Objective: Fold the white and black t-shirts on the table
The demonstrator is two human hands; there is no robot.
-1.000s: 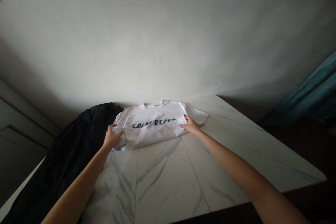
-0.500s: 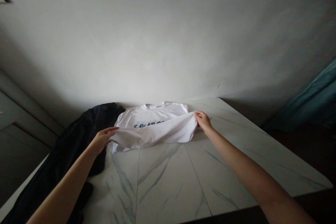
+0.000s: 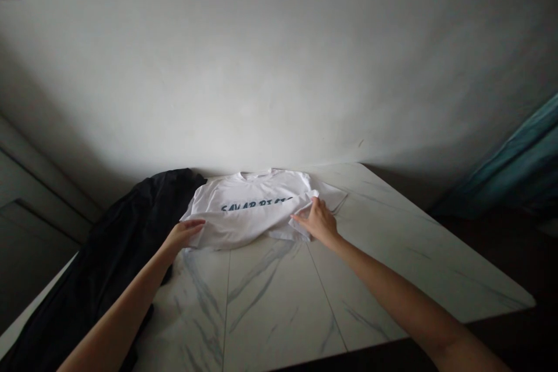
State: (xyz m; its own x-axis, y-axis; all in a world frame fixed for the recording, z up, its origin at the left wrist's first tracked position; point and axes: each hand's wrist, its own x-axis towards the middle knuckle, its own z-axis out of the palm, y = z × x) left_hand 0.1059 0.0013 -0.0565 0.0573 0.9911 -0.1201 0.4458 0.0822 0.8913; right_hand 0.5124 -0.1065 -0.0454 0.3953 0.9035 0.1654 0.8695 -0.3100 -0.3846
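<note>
A white T-shirt (image 3: 248,206) with dark blue lettering lies folded at the far edge of the marble table (image 3: 279,302), collar toward the wall. My left hand (image 3: 183,234) rests on its near left corner, fingers laid flat on the cloth. My right hand (image 3: 317,221) is on the shirt's right edge, fingers pinched on a fold of white fabric by the sleeve.
A dark garment (image 3: 108,261) is draped over the table's left side, touching the shirt's left edge. A plain wall rises right behind the table. A teal curtain (image 3: 518,163) hangs at the right. The table's near right edge drops to dark floor.
The lifted lower part of the shirt has come back down flat. My right hand moved left and nearer along the right edge. My left hand settled onto the near left corner.
</note>
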